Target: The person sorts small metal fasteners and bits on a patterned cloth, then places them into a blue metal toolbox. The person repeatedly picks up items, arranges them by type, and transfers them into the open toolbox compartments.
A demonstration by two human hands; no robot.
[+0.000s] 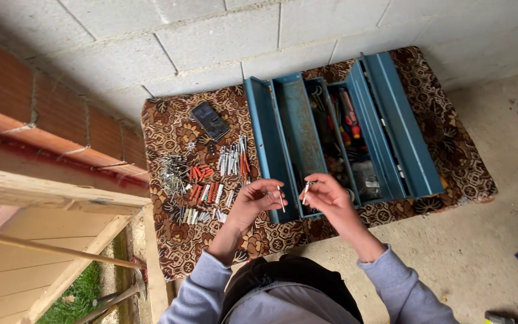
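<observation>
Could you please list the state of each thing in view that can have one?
Blue metal cantilever toolbox: open, trays spread, tools inside.
Black rectangular phone: flat on the patterned cloth, screen dark.
Orange and grey wall plugs and screws: sorted in groups on the cloth.
Left hand: pinching a small pale fastener.
Right hand: pinching a small silvery fastener.

Grey block wall [211,42], concrete floor [487,240], daylight.

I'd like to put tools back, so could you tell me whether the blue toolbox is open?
Open: the toolbox has its trays spread apart, tools visible inside.
</observation>
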